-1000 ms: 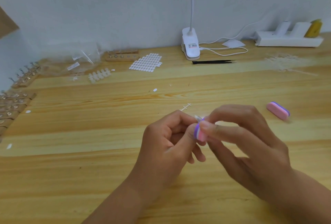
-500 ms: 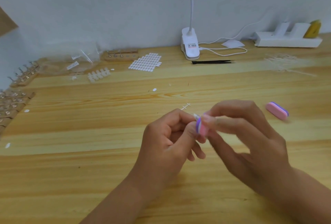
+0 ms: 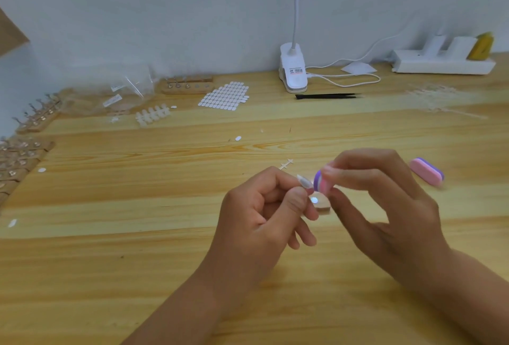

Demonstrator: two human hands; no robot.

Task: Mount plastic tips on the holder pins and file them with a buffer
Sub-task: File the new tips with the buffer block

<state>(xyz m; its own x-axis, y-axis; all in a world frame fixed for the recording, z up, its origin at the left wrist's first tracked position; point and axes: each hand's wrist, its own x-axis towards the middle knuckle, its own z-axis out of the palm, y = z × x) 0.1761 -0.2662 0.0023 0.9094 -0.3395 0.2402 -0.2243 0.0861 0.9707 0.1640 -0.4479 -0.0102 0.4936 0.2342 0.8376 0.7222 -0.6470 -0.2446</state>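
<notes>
My left hand (image 3: 264, 207) pinches a clear plastic tip (image 3: 304, 181) between thumb and forefinger, a little above the wooden table (image 3: 137, 234). My right hand (image 3: 382, 201) pinches a small pink and purple buffer (image 3: 321, 183) just right of the tip, nearly touching it. Below the two, a small wooden holder piece (image 3: 321, 202) with a round metal spot shows between my fingers; whether the tip sits on it is hidden. A second pink and purple buffer (image 3: 427, 171) lies on the table to the right.
Wooden holder blocks with pins (image 3: 187, 86) and more holders (image 3: 19, 157) line the back and left. A sheet of adhesive tabs (image 3: 224, 96), a strip of white tips (image 3: 153, 115), black tweezers (image 3: 327, 96), a clip lamp (image 3: 293, 69) and a power strip (image 3: 440, 62) stand at the back.
My right hand has drawn the buffer slightly up and to the right, off the tip. The tip and the wooden holder piece under it are now uncovered.
</notes>
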